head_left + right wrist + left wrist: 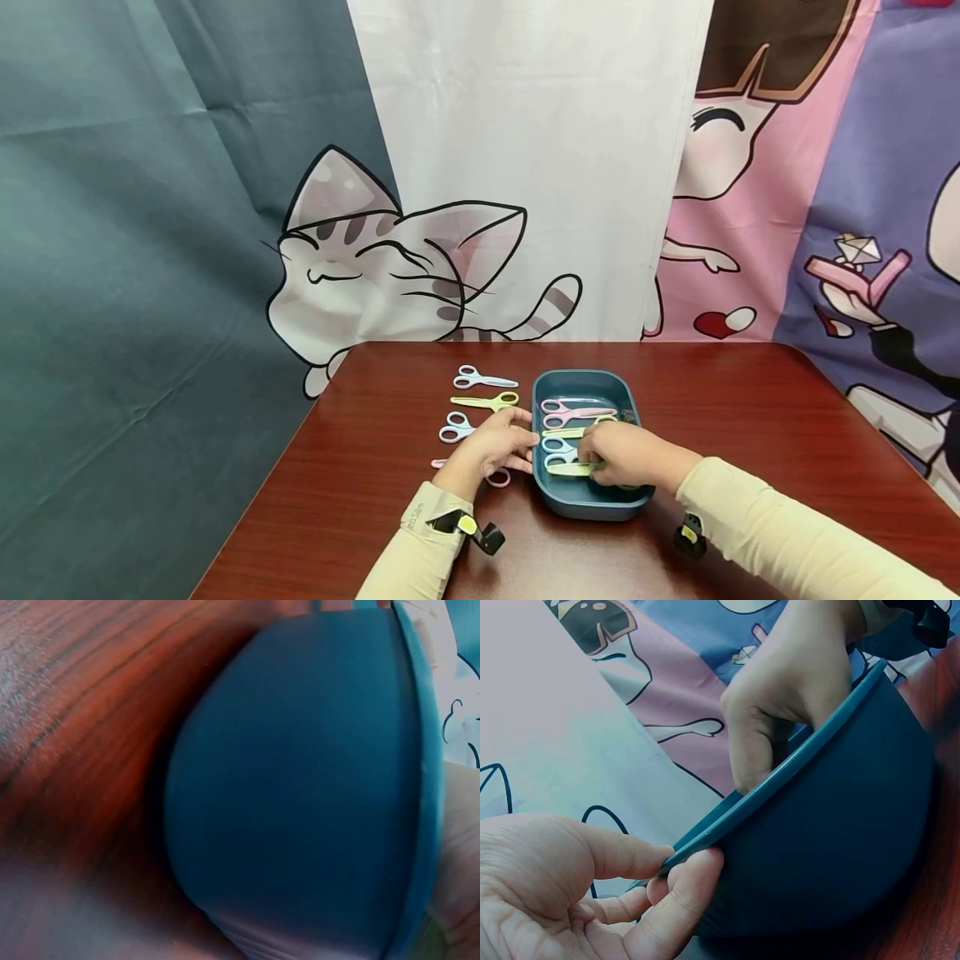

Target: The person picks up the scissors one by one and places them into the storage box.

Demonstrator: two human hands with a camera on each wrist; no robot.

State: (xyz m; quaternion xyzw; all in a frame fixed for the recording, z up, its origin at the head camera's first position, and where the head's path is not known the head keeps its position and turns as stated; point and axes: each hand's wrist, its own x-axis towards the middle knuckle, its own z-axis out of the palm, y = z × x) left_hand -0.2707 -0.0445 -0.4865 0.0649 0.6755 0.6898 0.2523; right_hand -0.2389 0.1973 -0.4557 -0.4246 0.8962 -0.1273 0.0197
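Observation:
A dark blue plastic basket [592,507] stands on the table. My left hand [491,446] pinches its left rim between thumb and fingers, as the left wrist view shows. Reaching down inside, my right hand [626,454] has curled fingers at the handle end of a pair of green scissors [568,470]; its handles are hidden by the hand. Also lying in the basket are pink scissors [576,414], another green pair [564,432] and a blue pair [557,450], the last partly covered by my right hand. The right wrist view shows mostly the basket's outer wall [292,772].
Left of the basket, blue scissors [483,380], green scissors [483,402], a second blue pair [455,427] and pink scissors [498,477] lie in a column on the reddish-brown table [720,392]. My left hand partly covers the lower two. A printed curtain [540,167] hangs behind.

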